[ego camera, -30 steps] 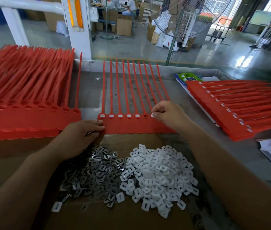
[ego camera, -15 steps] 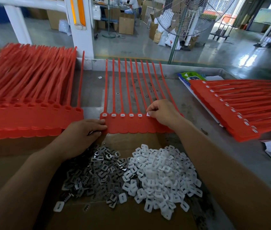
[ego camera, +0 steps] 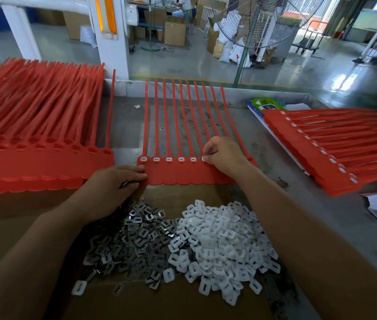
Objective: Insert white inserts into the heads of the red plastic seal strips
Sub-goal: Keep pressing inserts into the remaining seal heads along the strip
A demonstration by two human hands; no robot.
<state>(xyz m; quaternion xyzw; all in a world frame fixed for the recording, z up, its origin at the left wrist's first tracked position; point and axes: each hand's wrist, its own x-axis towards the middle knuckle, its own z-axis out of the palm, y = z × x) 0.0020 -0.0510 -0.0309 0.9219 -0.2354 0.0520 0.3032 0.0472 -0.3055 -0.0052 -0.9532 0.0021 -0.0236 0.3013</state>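
Already white inserts (ego camera: 168, 159) in red seal strips (ego camera: 184, 175)

The sheet of seal strips (ego camera: 182, 174) is bright red, and the inserts (ego camera: 168, 159) seated in its heads are white with dark slots. Left of the sheet a stack (ego camera: 32, 162) is plain red; right of it another red stack (ego camera: 344, 153) carries white spots. Below the sheet, on brown cardboard (ego camera: 159, 303), lie a white pile (ego camera: 224, 245) and a shiny dark grey metal pile (ego camera: 136, 241). The counter (ego camera: 127, 125) is dull grey.
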